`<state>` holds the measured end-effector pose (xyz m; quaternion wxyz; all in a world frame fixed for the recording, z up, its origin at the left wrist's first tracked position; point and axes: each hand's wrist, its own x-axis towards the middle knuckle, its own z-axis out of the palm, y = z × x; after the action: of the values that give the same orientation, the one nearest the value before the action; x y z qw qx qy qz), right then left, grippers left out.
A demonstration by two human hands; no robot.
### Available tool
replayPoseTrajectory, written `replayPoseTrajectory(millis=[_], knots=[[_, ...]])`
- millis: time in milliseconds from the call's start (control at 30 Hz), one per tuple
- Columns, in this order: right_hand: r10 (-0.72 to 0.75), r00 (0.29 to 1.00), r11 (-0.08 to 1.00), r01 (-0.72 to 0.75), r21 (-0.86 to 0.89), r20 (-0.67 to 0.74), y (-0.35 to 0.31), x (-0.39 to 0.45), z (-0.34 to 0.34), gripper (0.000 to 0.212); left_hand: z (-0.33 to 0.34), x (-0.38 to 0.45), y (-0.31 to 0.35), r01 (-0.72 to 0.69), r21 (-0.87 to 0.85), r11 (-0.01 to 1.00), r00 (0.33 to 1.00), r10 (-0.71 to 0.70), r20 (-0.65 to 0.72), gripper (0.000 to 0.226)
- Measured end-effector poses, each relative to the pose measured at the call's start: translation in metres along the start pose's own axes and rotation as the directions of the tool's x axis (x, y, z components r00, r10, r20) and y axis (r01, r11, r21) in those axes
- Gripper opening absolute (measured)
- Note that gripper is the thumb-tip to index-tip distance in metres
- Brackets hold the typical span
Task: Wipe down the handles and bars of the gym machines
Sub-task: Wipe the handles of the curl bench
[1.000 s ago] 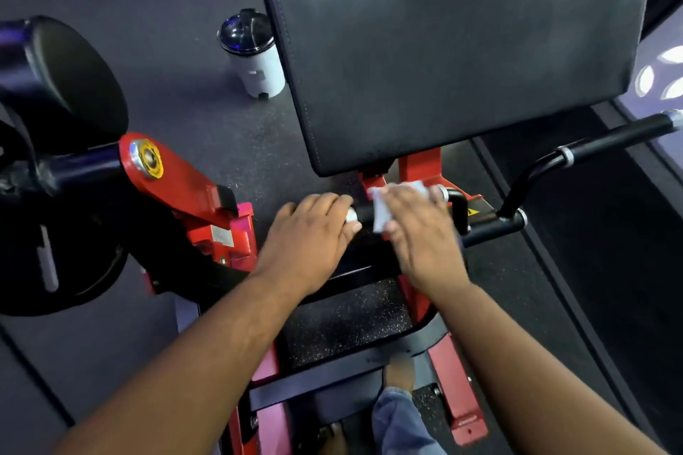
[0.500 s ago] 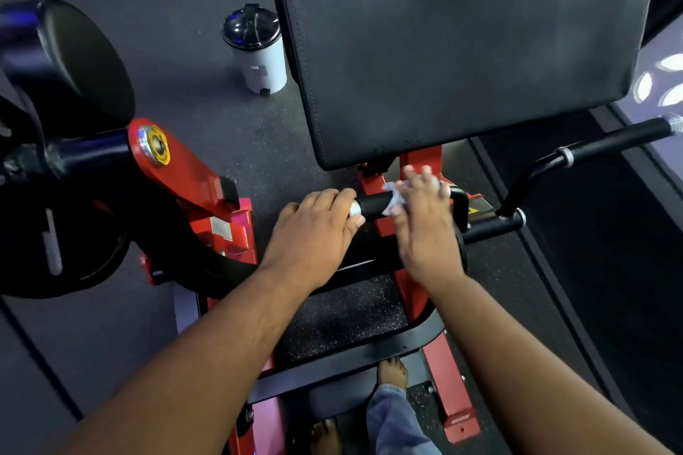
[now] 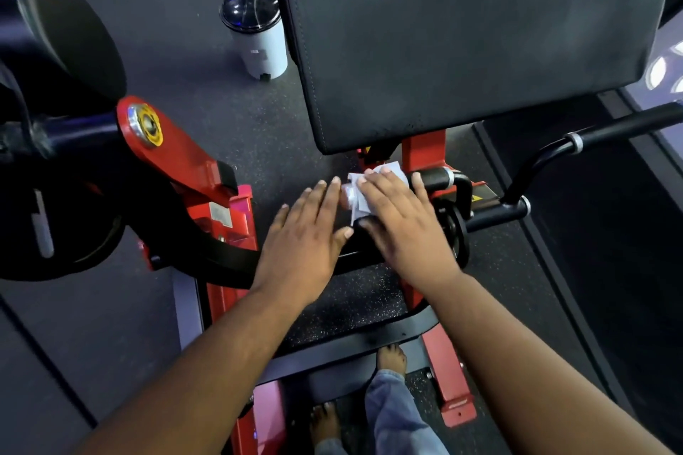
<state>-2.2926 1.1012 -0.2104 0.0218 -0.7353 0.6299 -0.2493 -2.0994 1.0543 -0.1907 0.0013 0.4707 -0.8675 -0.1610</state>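
Observation:
A short black handle (image 3: 438, 179) with a silver ring sticks out from the red machine frame below the big black pad. A white wipe (image 3: 357, 196) is wrapped over the handle's left end. My right hand (image 3: 401, 222) lies over the wipe, fingers draped across the top and thumb tucked beneath, holding it round the handle. My left hand (image 3: 305, 236) is just left of the handle's end with its fingers straight, gripping nothing.
A large black back pad (image 3: 462, 29) overhangs the handle. A white tumbler with a dark lid (image 3: 257, 35) stands on the floor behind. A long black grip bar (image 3: 613, 129) reaches right. A red lever arm (image 3: 177, 155) and round black pad (image 3: 70, 29) sit left. Bare feet (image 3: 391, 358) stand below.
My left hand has let go of the handle's end and opened its fingers. My right hand has slid the wipe leftward along the handle to its end.

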Motion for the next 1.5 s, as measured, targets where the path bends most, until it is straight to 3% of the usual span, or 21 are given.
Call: replayPoseTrajectory(millis=[167,300,367,467,533,633,700,767,833,967,1000,1033,1067,1100,1133,1167,1200,1267,1333,1367,1500], knots=[[0.027,0.999,0.998,-0.024,0.066,-0.048,-0.001,0.006,-0.008,0.046,0.053,-0.028,-0.032,0.027,0.126,0.992,0.981,-0.051,0.189,0.072],[0.043,0.999,0.997,-0.04,-0.069,0.029,-0.025,0.003,0.01,0.064,0.084,-0.029,-0.046,0.014,0.188,0.982,0.962,-0.065,0.265,0.071],[0.172,0.985,0.978,-0.174,-0.119,-0.025,-0.005,-0.004,0.013,0.066,0.091,-0.027,-0.047,0.017,0.176,0.984,0.962,-0.064,0.265,0.07],[0.407,0.902,0.906,-0.418,-0.06,-0.143,0.017,-0.01,0.013,0.063,0.095,-0.026,-0.048,0.029,0.161,0.986,0.963,-0.071,0.262,0.068],[0.37,0.921,0.927,-0.374,-0.01,-0.122,0.001,-0.003,0.015,0.062,0.096,-0.025,-0.048,0.034,0.159,0.987,0.962,-0.075,0.264,0.067],[0.116,0.992,0.993,-0.116,0.009,-0.041,-0.028,0.007,0.018,0.061,0.095,-0.023,-0.048,0.048,0.138,0.989,0.958,-0.085,0.274,0.066],[0.037,0.999,0.998,-0.038,-0.046,-0.013,-0.017,0.01,0.014,0.065,0.092,-0.021,-0.048,0.055,0.125,0.991,0.945,-0.092,0.313,0.066],[0.136,0.989,0.986,-0.14,-0.09,-0.05,0.006,0.007,0.012,0.061,0.089,-0.018,-0.049,0.067,0.113,0.991,0.927,-0.104,0.361,0.066],[0.232,0.965,0.972,-0.235,-0.009,-0.122,0.016,0.002,0.009,0.047,0.087,-0.016,-0.049,0.078,0.104,0.992,0.914,-0.113,0.391,0.066],[0.145,0.975,0.982,-0.12,0.147,-0.169,-0.016,-0.02,0.013,0.046,0.09,-0.019,-0.05,0.074,0.103,0.992,0.924,-0.107,0.367,0.066],[0.212,0.958,0.957,-0.164,0.24,-0.193,-0.028,-0.029,0.016,0.043,0.091,-0.019,-0.051,0.074,0.102,0.992,0.926,-0.107,0.363,0.067],[0.377,0.901,0.881,-0.276,0.385,-0.217,-0.04,-0.035,0.018,0.038,0.091,-0.019,-0.051,0.075,0.098,0.992,0.926,-0.106,0.362,0.067],[0.63,0.75,0.687,-0.42,0.594,-0.199,-0.05,-0.036,0.018,0.031,0.091,-0.018,-0.052,0.077,0.093,0.993,0.925,-0.106,0.365,0.068],[0.862,0.502,0.341,-0.466,0.817,-0.074,-0.057,-0.033,0.018,0.024,0.091,-0.017,-0.052,0.078,0.088,0.993,0.924,-0.105,0.368,0.068],[0.957,0.253,-0.045,-0.358,0.933,0.143,-0.061,-0.025,0.018,0.021,0.09,-0.017,-0.052,0.08,0.087,0.993,0.922,-0.107,0.372,0.069],[0.929,0.089,-0.337,-0.194,0.921,0.358,-0.063,-0.017,0.017,0.019,0.09,-0.016,-0.051,0.082,0.089,0.993,0.92,-0.11,0.375,0.07],[0.858,0.027,-0.511,-0.067,0.857,0.513,-0.065,-0.006,0.012,0.019,0.09,-0.015,-0.05,0.083,0.096,0.992,0.918,-0.114,0.379,0.07],[0.765,0.109,-0.643,0.061,0.764,0.635,-0.061,0.017,0.001,0.022,0.09,-0.014,-0.047,0.083,0.118,0.99,0.913,-0.123,0.389,0.07],[0.718,0.248,-0.694,0.175,0.698,0.651,-0.054,0.04,-0.014,0.032,0.09,-0.013,-0.047,0.089,0.126,0.988,0.906,-0.132,0.402,0.07],[0.71,0.28,-0.703,0.224,0.675,0.647,-0.046,0.049,-0.019,0.038,0.089,-0.013,-0.047,0.09,0.124,0.988,0.902,-0.133,0.411,0.07],[0.747,0.278,-0.665,0.304,0.682,0.604,-0.024,0.052,-0.031,0.045,0.086,-0.012,-0.047,0.089,0.106,0.99,0.891,-0.126,0.437,0.07]])
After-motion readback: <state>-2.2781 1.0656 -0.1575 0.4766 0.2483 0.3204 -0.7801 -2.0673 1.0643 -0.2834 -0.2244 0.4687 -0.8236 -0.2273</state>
